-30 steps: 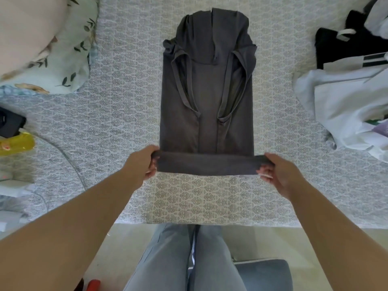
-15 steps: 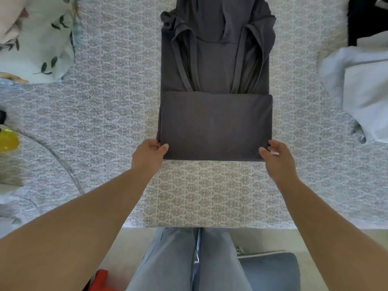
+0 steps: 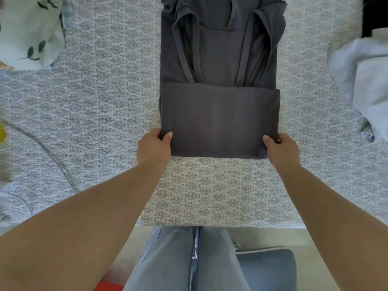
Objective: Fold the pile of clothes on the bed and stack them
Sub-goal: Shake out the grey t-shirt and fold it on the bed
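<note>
While the left hand [image 3: 154, 147] pinches the near left corner of the dark grey garment [image 3: 220, 120], thumb on top and fingers under the cloth, the right hand [image 3: 281, 148] pinches the near right corner in the same way, so neither hand is spread flat. The garment lies in the middle of the bed [image 3: 100, 106], with its lower part doubled into a neat panel just at 12 o'clock from the hands, and its upper part, with the sleeves laid inward, reaching further toward 12 o'clock and out of view. I think the next fold is the risky step: if one hand lifts faster than the other, the panel can go crooked, and the sleeves under it may slip out at the sides. The fabric looks soft and thin, so it could also sag in the middle and make a wrinkle. At 2 o'clock a heap of pale unfolded clothes [image 3: 365, 85] lies well apart from the garment, with something black [image 3: 375, 15] behind it. At 10 o'clock is a white pillow with leaf print [image 3: 27, 32], and a thin cable [image 3: 50, 152] runs across the bedcover at 9 o'clock. Nothing lies on the garment itself or between it and the hands, so I judge that the way for folding is free.
</note>
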